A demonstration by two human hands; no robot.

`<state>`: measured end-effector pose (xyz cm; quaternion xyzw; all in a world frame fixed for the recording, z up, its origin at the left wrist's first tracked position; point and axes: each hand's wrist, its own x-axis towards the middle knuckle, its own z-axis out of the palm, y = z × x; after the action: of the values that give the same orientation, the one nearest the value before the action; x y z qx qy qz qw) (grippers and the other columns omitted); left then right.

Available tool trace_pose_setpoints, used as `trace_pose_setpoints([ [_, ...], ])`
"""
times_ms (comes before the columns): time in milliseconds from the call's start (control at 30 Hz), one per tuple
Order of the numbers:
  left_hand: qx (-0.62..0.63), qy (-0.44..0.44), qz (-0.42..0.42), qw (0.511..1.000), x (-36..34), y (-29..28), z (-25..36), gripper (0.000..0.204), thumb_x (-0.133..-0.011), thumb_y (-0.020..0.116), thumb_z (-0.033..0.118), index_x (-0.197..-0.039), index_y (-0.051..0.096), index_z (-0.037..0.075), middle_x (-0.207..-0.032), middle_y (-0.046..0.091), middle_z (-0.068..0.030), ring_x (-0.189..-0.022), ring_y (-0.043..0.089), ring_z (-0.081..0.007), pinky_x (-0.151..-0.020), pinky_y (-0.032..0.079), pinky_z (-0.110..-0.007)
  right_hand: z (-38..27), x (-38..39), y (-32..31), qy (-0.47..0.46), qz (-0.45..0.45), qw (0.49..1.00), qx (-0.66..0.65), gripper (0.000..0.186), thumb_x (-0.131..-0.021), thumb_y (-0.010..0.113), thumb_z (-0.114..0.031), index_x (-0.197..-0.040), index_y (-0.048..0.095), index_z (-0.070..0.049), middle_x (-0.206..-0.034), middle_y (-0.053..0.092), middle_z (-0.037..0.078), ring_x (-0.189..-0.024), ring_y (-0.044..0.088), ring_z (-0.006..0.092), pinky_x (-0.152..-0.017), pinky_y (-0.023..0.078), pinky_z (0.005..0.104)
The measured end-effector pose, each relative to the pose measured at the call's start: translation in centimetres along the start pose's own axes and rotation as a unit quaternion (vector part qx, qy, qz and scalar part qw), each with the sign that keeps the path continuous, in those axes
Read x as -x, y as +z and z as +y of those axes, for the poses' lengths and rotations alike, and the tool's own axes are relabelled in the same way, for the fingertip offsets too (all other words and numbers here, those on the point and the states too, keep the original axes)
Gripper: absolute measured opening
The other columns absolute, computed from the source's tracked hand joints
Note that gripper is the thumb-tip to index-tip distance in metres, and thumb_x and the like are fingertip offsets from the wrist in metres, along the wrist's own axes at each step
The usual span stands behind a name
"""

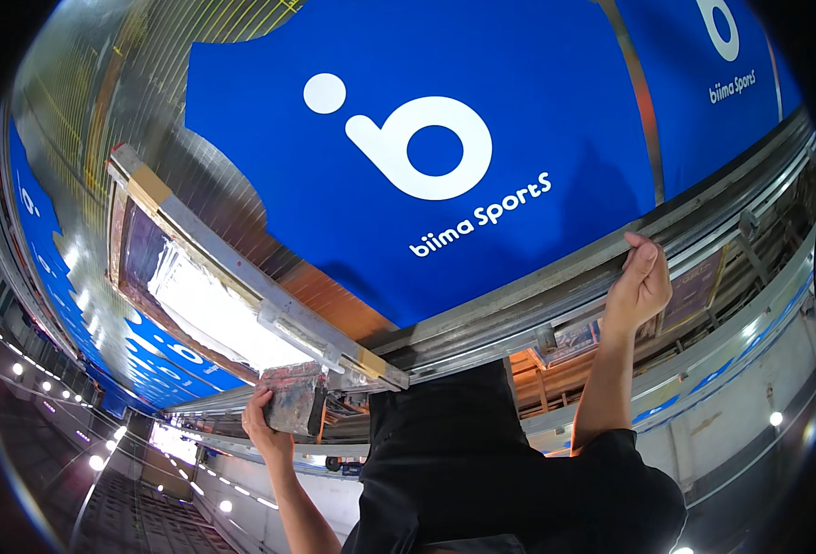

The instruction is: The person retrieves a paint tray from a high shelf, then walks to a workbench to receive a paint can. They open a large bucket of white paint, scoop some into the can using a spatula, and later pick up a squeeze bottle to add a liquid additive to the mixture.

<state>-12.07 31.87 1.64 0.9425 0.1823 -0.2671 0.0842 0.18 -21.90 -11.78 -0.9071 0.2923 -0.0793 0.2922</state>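
Observation:
At the lower left my left hand (265,423) is closed on a paint-stained block (294,399), which sits at the near end of a printing screen frame (214,254). The frame lies tilted across the long table, and its mesh (228,300) carries bright white ink. To its right is a blue fabric panel (334,185) printed with a white round logo and lettering. My right hand (642,282) is raised by the table's near edge with its fingers curled in. Nothing shows in it, and I cannot tell whether its fingertips touch the edge.
A second blue printed panel (703,111) lies further right, past a narrow gap. Metal rails (537,300) run along the table's near side, with shelving (537,374) beneath. More blue panels (163,346) stretch along another table at the left. Lamps shine beyond.

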Motion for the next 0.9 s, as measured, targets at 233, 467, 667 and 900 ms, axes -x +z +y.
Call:
trace_pose_setpoints([
  [233,0.022,0.016,0.017,0.999,0.5,0.3,-0.9,0.041,-0.077,0.078,0.013,-0.116,0.067,0.008,-0.125,0.07,-0.0127,-0.119,0.063,-0.0337,-0.107,0.04,-0.044,0.1,0.5,0.1,0.001,0.004,1.0,0.007,0.042,-0.11,0.053,-0.034,-0.094,0.076,-0.002,-0.068,0.056,0.001,-0.061,0.048,0.0104,-0.057,0.038,0.028],
  [467,0.024,0.044,0.049,0.998,0.9,0.8,-1.6,0.039,-0.075,0.079,0.015,-0.112,0.068,0.008,-0.121,0.071,-0.0116,-0.115,0.063,-0.0332,-0.104,0.04,-0.043,-0.9,0.6,0.4,-0.05,-0.009,0.998,0.034,0.044,-0.109,0.055,-0.034,-0.086,0.072,-0.001,-0.072,0.067,0.006,-0.059,0.048,0.0116,-0.056,0.039,0.0319],
  [667,0.022,0.03,0.039,0.999,0.9,0.5,-1.4,0.041,-0.076,0.079,0.017,-0.114,0.067,0.008,-0.121,0.071,-0.0114,-0.115,0.062,-0.0339,-0.107,0.039,-0.046,-1.2,0.4,0.3,-0.037,-0.067,0.993,0.094,0.043,-0.106,0.059,-0.033,-0.075,0.066,-0.003,-0.069,0.066,0.009,-0.063,0.062,0.0245,-0.061,0.047,0.0381],
  [900,0.018,0.008,0.014,1.0,0.5,0.0,-1.1,0.042,-0.077,0.079,0.021,-0.116,0.067,0.01,-0.122,0.069,-0.0102,-0.116,0.06,-0.0355,-0.111,0.035,-0.049,-0.6,0.1,0.4,-0.015,-0.113,0.982,0.148,0.047,-0.106,0.058,-0.033,-0.069,0.06,-0.005,-0.066,0.064,0.01,-0.063,0.062,0.0294,-0.06,0.047,0.0412],
])
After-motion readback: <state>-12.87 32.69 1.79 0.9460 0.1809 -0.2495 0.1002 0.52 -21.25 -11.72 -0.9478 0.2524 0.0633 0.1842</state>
